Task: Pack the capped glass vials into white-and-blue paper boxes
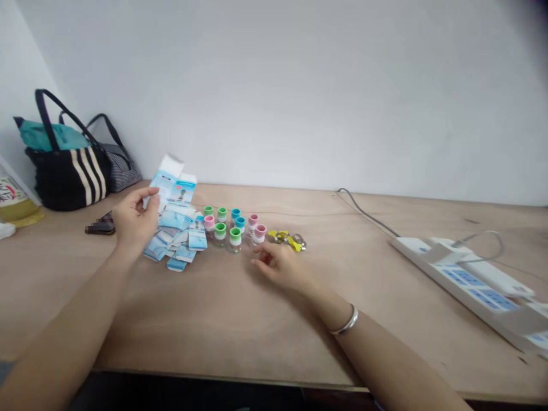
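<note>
My left hand [139, 214] pinches a light blue and white flattened carton [169, 174] by its left edge, tilted up above the table. Under it lies a loose pile of similar small cartons [180, 245]. My right hand [278, 265] hovers low over the wood with its fingers loosely curled and apart, nothing seen in them. Just beyond its fingertips stands a group of small clear bottles [235, 242] with green, blue and pink collars. Close by, several yellow and metal pieces [291, 241] lie in a small heap; their kind is unclear.
A white power strip [462, 291] with plugged-in chargers and a grey cable [372, 214] runs along the right. At the back left stand a black striped bag [71, 177], a second bag [122, 165] and a bottle of yellow liquid [19, 208]. A dark phone-like object [101, 224] lies nearby.
</note>
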Motion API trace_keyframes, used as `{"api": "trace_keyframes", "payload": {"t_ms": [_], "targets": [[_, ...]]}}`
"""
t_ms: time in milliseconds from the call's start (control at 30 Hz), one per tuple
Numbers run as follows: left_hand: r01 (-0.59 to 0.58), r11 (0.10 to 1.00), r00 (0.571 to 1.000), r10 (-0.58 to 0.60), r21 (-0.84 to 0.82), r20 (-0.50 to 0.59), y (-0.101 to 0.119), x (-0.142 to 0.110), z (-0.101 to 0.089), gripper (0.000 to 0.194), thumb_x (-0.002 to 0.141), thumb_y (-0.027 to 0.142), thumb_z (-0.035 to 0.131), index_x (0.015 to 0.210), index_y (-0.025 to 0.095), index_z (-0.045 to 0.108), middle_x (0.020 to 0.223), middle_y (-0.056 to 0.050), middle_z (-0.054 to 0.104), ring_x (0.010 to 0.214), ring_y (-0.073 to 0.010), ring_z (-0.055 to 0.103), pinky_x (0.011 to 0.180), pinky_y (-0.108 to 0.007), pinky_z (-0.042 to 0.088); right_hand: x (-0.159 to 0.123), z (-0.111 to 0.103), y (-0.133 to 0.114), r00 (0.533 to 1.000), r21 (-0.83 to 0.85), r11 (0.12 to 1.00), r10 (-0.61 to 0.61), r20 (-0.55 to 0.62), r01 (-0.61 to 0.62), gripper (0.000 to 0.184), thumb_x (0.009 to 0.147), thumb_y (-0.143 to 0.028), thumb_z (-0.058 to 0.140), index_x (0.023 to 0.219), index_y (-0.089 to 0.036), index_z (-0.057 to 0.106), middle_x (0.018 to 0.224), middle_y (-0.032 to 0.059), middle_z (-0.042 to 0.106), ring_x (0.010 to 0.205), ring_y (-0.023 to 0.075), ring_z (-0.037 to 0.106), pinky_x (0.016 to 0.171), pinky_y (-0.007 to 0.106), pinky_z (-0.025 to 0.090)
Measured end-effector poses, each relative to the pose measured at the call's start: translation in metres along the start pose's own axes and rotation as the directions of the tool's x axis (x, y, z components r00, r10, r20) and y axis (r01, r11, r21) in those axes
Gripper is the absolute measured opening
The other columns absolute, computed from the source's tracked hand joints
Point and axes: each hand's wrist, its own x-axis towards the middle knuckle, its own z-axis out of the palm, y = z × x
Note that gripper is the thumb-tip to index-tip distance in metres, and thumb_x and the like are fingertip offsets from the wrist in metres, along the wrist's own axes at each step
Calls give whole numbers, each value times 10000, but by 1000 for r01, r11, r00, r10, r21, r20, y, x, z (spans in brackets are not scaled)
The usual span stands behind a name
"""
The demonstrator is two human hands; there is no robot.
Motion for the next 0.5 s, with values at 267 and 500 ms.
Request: {"api": "trace_keyframes", "payload": {"t_ms": [267,500], "targets": [[106,964,962,-162,245,218,-21,1,6,251,691,313,583,893,218,699,724,-20,639,665,-190,575,636,-295,414,0,0,-3,1000,-49,999,4,27,-2,104,804,-254,572,832,-175,634,702,27,665,596,128,577,557,225,396],[-103,898,992,63,429,107,10,-20,6,231,697,421,615,811,227,666,1013,-97,613,1012,-345,526,876,-500,348,0,-1,-4,1000,-98,995,-8,19,10,116,818,-262,560,821,-177,639,688,23,649,589,123,556,554,225,370]]}}
